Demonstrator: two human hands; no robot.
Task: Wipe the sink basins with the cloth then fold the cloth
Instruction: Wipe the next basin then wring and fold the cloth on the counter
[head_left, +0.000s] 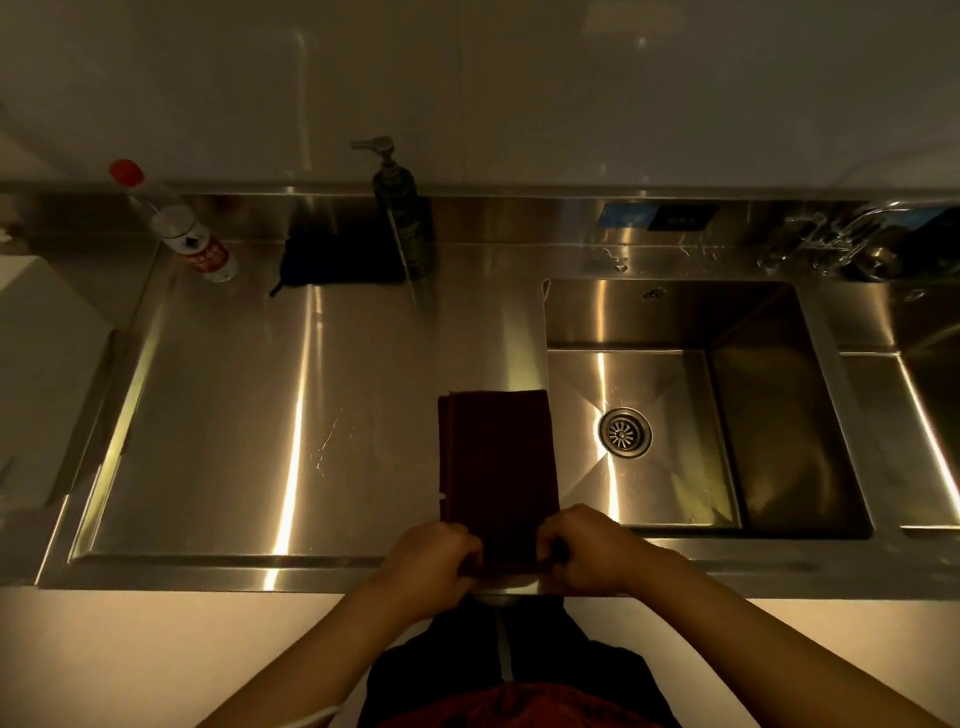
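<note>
Pinching folded dark cloth on steel counter

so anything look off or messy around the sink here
Nothing much. The dark red cloth lies as a neat strip on the steel counter beside the basin, both hands gripping its near end. Only faint whitish streaks mark the counter, possibly water or scratches.

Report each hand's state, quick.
Left hand: closed, gripping the near left corner of the cloth.
Right hand: closed, gripping the cloth's near right corner.
</note>
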